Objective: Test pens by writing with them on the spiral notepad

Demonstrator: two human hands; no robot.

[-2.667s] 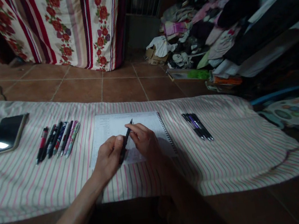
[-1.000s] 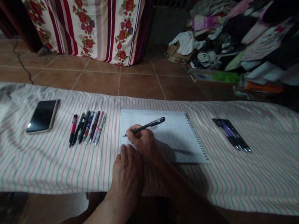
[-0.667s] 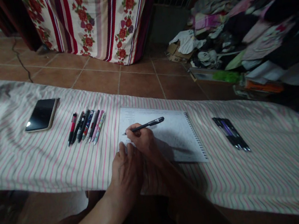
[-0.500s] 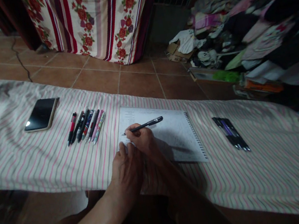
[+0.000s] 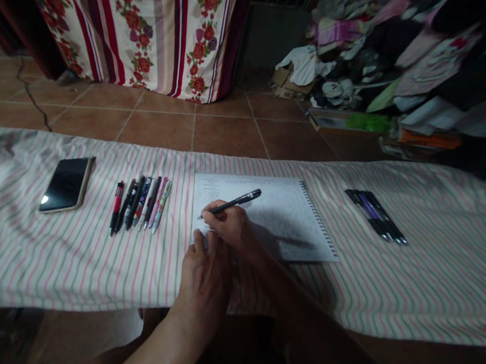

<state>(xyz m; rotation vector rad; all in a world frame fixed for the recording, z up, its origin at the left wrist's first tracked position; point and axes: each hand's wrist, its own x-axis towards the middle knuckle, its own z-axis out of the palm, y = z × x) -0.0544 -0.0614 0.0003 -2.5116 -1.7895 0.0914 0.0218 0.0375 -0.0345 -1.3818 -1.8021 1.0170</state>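
A black pen (image 5: pixel 243 199) is pinched in my right hand (image 5: pixel 234 225), its tip down on the left part of the spiral notebook (image 5: pixel 287 215). Writing covers much of that page, and the wire binding runs along its right side. My left hand (image 5: pixel 205 269) rests on the lower left edge of the notebook, fingers stretched out and lying on the paper, with nothing in them. Part of the left fingers is hidden next to my right hand.
Several pens (image 5: pixel 140 205) lie side by side left of the notebook, and a phone (image 5: pixel 66 185) lies beyond them. More dark and purple pens (image 5: pixel 375 216) lie to the right. A striped cloth (image 5: pixel 433 275) covers the surface. Piled clothes (image 5: pixel 426 54) stand behind at right.
The pen in my right hand has shifted very slightly left, its back end a little lower to the left. My left hand stays on the notebook.
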